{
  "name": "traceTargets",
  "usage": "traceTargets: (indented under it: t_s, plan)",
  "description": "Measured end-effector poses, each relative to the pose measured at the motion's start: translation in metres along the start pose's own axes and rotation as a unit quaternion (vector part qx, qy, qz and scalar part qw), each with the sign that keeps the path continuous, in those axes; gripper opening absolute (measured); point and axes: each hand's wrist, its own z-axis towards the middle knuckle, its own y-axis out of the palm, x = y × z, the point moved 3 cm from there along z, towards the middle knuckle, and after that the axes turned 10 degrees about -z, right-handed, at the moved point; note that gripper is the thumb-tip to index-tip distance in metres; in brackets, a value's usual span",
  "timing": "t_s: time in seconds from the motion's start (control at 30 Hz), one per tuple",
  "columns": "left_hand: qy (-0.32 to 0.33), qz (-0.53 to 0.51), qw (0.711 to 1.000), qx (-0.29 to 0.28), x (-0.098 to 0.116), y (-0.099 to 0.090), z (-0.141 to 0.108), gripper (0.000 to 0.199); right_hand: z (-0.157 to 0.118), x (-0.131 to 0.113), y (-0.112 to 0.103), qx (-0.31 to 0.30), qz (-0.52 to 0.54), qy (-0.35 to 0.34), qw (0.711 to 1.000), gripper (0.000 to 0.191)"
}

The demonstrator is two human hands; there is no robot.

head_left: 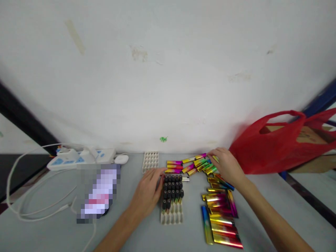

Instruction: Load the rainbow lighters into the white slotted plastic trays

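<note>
Head view: shows pale tray (172, 218) mid-table, near the person, w/ black-topped pcs (173, 184) upright in its far rows & bare cups at near end. Also shows silver pc (186, 179) lying by tray's far R corner. At tray's far L edge, see left hand (149, 185), w/ fingers partly bent; can't tell whether gripping anything. To R, see right hand (225, 164) reaching over far end of shiny multicolour tubes (223, 229), w/ fingers curled & slightly parted; can't tell if holding one. Can see tubes strewn flat in bent band, behind tray & down its R side. Behind left hand, see 2nd pale tray (151, 160), cups bare. Farther L on grey table (191, 224), find blurred phone (99, 190), white cable (34, 220), power strip (78, 159) & small white case (121, 159). At far R, see red bag (273, 147) w/ cardboard inside.
</note>
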Motion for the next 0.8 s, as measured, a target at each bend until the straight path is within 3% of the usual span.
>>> traceTargets:
  t_s: [0.1,0.3,0.5,0.63,0.8]
  plan:
    - [0.008,0.004,1.0,0.004,0.002,-0.001,0.0,0.03,0.024,0.028,0.015,-0.054,0.007,-0.047,0.997,0.025]
    - [0.018,0.023,0.999,0.014,0.003,-0.004,0.0,0.029,0.031,0.039,0.041,-0.123,0.045,-0.104,0.986,0.038]
    - [0.017,0.037,0.998,0.04,0.005,-0.01,0.003,0.027,0.026,0.052,0.048,-0.133,0.062,-0.08,0.986,0.029]
    - [0.015,0.032,0.999,0.025,0.005,-0.008,0.003,0.031,0.022,0.055,0.051,-0.127,0.087,-0.049,0.987,0.027]
    - [0.013,0.027,0.999,0.024,0.003,-0.007,0.001,0.028,0.013,0.058,0.039,-0.114,0.141,-0.009,0.983,0.027]
